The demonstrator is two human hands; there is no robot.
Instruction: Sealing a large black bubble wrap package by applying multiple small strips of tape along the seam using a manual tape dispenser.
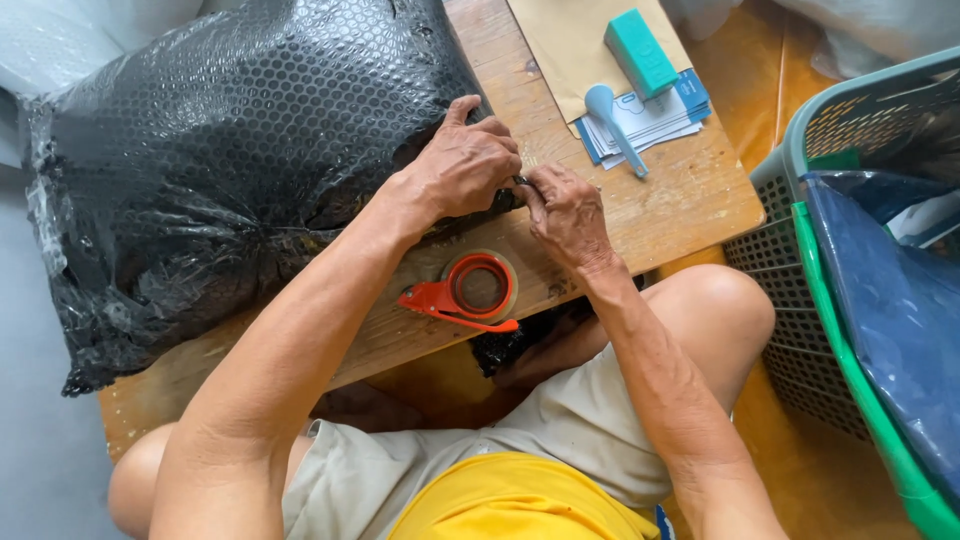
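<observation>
Left hand (pixel 468 160) and right hand (pixel 566 210) pinch the corner of the black bubble-wrapped parcel (pixel 230 160) filling upper-left counter (pixel 690 190), seemingly sealing it; next likely needs the red tape dispenser (pixel 466 290) just below.

Wooden table (pixel 690 190): parcel (pixel 230 150), tape dispenser (pixel 470 292)

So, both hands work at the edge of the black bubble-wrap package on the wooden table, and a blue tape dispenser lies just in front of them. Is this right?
Not quite: the tape dispenser is red-orange, not blue, as the head view shows. The rest holds: the left hand and right hand both work at the edge of the black bubble-wrap package on the wooden table.
</observation>
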